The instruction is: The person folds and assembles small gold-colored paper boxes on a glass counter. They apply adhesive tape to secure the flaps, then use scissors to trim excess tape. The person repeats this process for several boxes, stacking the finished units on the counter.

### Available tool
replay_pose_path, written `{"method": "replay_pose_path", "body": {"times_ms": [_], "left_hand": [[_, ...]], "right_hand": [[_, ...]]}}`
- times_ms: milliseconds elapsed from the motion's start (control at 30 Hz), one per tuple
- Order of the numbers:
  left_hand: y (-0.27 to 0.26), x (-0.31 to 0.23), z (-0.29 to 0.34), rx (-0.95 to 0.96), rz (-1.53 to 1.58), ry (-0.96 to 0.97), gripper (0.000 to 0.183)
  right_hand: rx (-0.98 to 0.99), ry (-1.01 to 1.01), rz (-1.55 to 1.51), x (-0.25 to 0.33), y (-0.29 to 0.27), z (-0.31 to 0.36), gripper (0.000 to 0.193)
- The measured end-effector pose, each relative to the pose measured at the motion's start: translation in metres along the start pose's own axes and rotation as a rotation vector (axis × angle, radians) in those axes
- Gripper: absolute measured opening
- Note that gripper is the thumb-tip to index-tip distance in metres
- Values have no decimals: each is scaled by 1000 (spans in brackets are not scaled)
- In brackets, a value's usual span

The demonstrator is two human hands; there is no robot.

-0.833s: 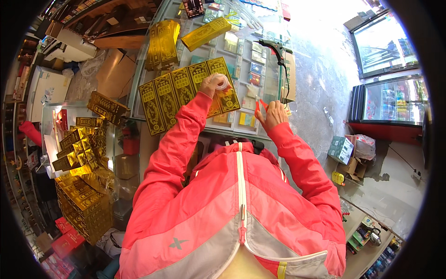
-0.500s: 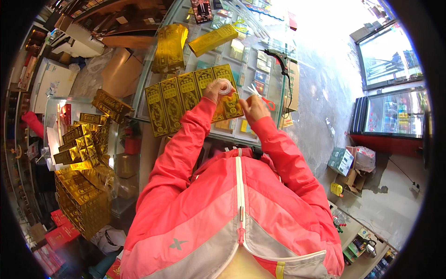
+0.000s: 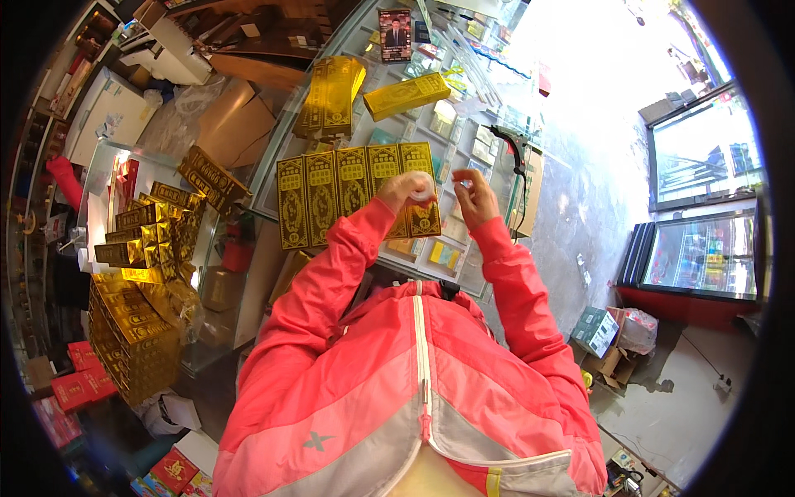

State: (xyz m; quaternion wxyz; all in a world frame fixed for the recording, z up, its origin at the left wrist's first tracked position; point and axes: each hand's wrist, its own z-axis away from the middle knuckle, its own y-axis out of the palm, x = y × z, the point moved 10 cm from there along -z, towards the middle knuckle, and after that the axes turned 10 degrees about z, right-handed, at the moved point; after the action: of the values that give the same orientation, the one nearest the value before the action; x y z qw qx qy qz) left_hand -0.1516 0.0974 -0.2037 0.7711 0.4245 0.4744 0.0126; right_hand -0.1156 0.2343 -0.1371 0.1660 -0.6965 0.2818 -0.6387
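Observation:
My left hand [image 3: 404, 192] is closed around a roll of clear tape [image 3: 423, 195], above the right end of a row of gold printed boxes [image 3: 321, 197]. These narrow boxes lie side by side on the glass counter [image 3: 263, 192]. Just right of the tape roll, my right hand [image 3: 475, 199] is raised with its fingers curled and the thumb near the index finger. Whatever it pinches, perhaps a tape end, is too small to make out. Behind the row lie a stack of flattened gold cartons [image 3: 330, 98] and a single gold box [image 3: 406, 96].
A black glue gun [image 3: 512, 147] with a cord lies on the counter's right side. Gold boxes are piled at left, above a big gold block of boxes [image 3: 137, 335]. A dark picture card [image 3: 395, 36] lies at the far end. Cartons [image 3: 595, 331] stand on the floor at right.
My right hand has moved up and right, fingers raised beside the roll. The orange-handled scissors seen by it before no longer show. The view has shifted slightly.

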Motion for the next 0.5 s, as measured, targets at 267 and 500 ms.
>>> {"method": "replay_pose_path", "body": {"times_ms": [267,500], "left_hand": [[56,-19,57,363,-234,-248,27],[61,-38,90,358,-182,-245,39]], "right_hand": [[699,-139,-67,90,21,0,26],[894,-36,-512,104,33,13,23]]}}
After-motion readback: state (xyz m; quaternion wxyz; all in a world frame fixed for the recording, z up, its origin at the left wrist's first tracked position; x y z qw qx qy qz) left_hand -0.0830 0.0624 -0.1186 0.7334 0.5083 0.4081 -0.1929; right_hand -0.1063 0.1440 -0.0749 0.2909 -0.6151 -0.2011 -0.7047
